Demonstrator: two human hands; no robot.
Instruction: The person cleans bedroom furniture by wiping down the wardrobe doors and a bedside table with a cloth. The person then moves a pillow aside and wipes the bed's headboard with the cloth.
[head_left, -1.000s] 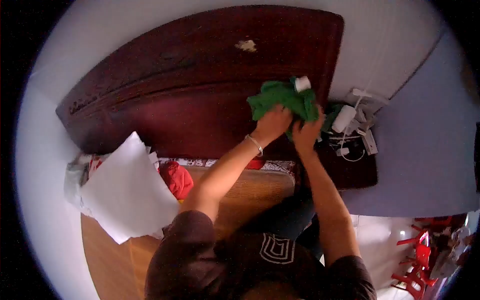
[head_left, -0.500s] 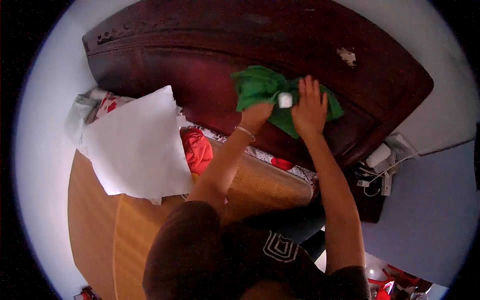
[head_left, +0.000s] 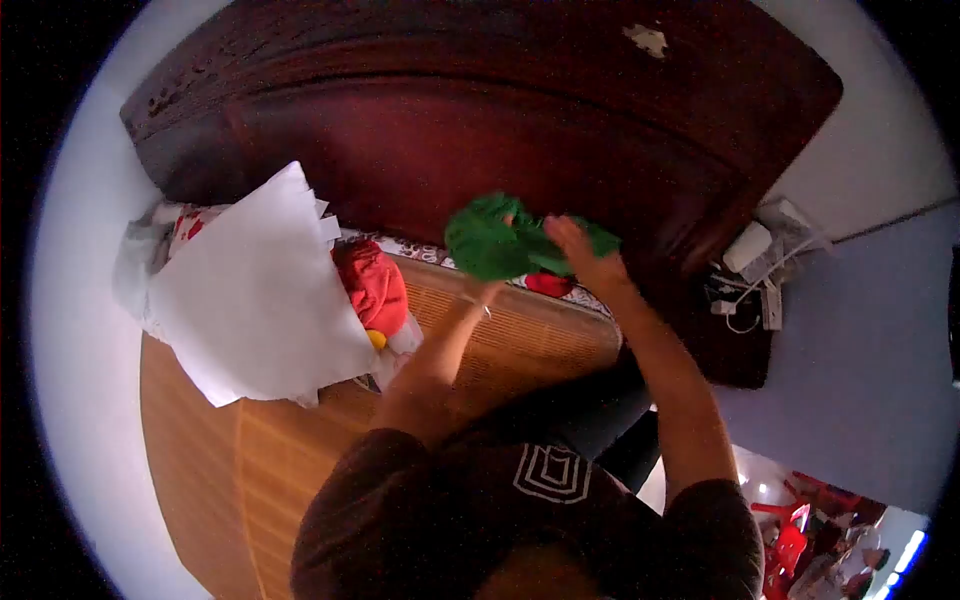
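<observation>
A bunched green cloth (head_left: 490,240) is between my hands, in front of the dark red headboard (head_left: 400,140) and above the mat's back edge. My left hand (head_left: 487,288) is closed on the cloth from below; folds cover most of its fingers. At the cloth's right part is my right hand (head_left: 582,248), its fingers blurred and pressed to the fabric. The white tag seen on the cloth earlier does not show now.
A white pillow (head_left: 260,290) leans at the left of the bed, with red cloth (head_left: 372,285) beside it. A woven mat (head_left: 520,335) covers the bed. White chargers and cables (head_left: 748,250) lie on a dark nightstand (head_left: 735,365) at the right. Red stools (head_left: 790,545) stand lower right.
Both hands have brought the green cloth down from the headboard toward the bed's back edge. Spread across the headboard half a second ago, the cloth is now more bunched. The view has shifted.
</observation>
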